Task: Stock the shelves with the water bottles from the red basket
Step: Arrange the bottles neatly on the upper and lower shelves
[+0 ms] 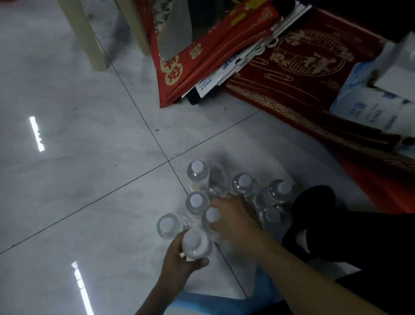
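A blue plastic stool [214, 305] edges the bottom. The left hand [178, 263] wraps a water bottle [196, 245]; the right hand [234, 220] (blurred) seems curled over another bottle [212, 218]. More bottles [198, 174] stand clustered on the tiled floor [77, 168].

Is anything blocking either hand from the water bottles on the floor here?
Nothing visible does. The left hand already wraps the nearest bottle, and the right hand rests among the cluster of bottles standing on the tiled floor. No shelf or red basket can be made out, so the path onward can't be judged.
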### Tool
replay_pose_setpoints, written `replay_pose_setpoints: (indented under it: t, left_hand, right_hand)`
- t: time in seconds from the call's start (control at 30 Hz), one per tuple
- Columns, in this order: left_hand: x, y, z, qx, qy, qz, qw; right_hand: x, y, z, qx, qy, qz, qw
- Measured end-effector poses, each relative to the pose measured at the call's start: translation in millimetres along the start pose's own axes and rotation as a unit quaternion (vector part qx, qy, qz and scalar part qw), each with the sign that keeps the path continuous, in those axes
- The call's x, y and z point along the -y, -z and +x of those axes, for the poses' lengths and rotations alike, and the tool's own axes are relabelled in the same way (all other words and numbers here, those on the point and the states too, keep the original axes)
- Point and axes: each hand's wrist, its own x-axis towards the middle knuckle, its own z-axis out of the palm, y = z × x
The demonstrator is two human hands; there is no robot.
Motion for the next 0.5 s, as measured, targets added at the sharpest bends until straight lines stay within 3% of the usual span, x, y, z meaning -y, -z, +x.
replay_pose_setpoints:
  t: [0.13,0.33,0.5]
  left_hand:
    - [-52.7,25.9,-18.6,0.047,-0.036,-0.122,0.991]
    - [-147.7,40.5,-41.2,0.088,-0.146,-0.21,0.963]
    - [-243.0,27.0,-68.6,0.129,-0.204,-0.242,0.94]
  right_hand:
    - [10.9,57.2,-11.0,-0.02,0.005,0.132,0.991]
    - [15.7,146.3,-58.2,-0.062,0.063,0.284,0.955]
    - [19.5,218.0,-101.9,-0.181,0.124,0.375,0.9]
